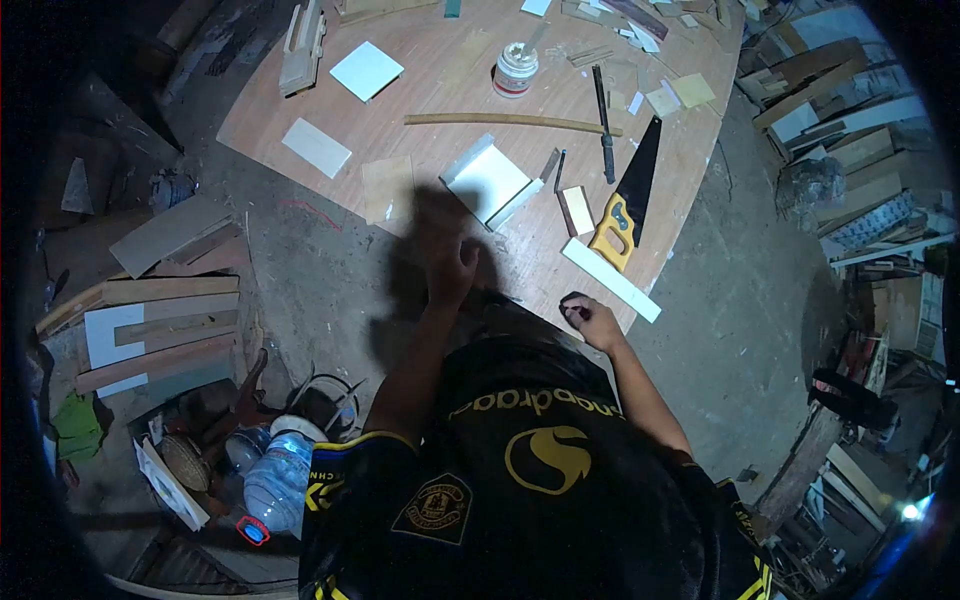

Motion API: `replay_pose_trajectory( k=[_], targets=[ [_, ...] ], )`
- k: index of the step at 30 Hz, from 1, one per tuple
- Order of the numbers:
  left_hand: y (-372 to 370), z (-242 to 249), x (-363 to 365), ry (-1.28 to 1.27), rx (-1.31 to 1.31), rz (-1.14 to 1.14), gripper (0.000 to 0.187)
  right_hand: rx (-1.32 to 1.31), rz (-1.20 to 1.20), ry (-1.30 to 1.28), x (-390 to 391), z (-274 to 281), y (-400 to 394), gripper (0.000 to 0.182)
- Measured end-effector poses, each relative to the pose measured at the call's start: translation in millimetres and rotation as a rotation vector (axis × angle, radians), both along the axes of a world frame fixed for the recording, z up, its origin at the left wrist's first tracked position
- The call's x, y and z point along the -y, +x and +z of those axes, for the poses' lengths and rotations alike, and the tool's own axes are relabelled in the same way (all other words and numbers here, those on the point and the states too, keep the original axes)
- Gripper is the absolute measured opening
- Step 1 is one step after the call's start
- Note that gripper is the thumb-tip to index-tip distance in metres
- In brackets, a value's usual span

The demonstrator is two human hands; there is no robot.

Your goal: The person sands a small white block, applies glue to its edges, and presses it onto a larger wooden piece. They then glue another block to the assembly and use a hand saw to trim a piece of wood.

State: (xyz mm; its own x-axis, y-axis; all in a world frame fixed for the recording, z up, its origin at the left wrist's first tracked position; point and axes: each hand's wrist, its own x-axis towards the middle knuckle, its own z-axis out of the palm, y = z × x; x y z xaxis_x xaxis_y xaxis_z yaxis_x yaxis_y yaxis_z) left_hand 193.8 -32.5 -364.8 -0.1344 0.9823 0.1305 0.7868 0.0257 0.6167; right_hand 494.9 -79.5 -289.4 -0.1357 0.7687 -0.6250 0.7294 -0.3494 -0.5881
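My right hand [593, 321] is at the table's near edge, its fingers curled round a small dark item that I cannot make out. My left hand [453, 272] is raised in front of my body, partly in shadow, and its finger detail is too dark to read. Beyond it lies a white panel [488, 178] with grey strips along two sides. A white strip [611, 280] lies just past my right hand. Next to that are a yellow-handled saw [630, 200] and a small block [577, 211].
On the wooden table [450, 60] stand a white jar [516, 70] with a brush in it, a long thin stick [500, 120], a dark rod tool [604, 125] and white tiles [367, 71]. Wood offcuts and a large water bottle [278, 485] are on the floor at left.
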Motion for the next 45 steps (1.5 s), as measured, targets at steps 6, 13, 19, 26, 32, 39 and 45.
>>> replay_pose_trajectory(
  k=[6,13,19,26,32,39,45],
  targets=[
    [-11,0,16,-0.141,0.462,0.064,0.034,-0.146,0.014,0.128,-29,12,-20,0.024],
    [-18,42,2,-0.531,0.956,0.284,0.032,-0.186,0.1,0.31,-84,21,-15,0.026],
    [-17,25,-13,-0.474,1.208,0.383,0.032,-0.463,-0.128,0.206,-161,11,-5,0.041],
    [-8,14,-43,-0.473,1.168,0.526,0.044,-0.145,0.274,0.415,-271,-46,-44,0.031],
    [-2,23,-58,-0.524,1.176,0.633,0.042,-0.115,0.604,0.263,-304,-78,-79,0.022],
    [3,18,-79,-0.551,1.197,0.627,0.036,-0.138,0.658,0.289,-302,-119,-95,0.026],
    [-18,15,-100,-0.532,1.104,0.589,0.036,-0.296,0.544,0.235,-296,-114,-98,0.031]
  ],
)
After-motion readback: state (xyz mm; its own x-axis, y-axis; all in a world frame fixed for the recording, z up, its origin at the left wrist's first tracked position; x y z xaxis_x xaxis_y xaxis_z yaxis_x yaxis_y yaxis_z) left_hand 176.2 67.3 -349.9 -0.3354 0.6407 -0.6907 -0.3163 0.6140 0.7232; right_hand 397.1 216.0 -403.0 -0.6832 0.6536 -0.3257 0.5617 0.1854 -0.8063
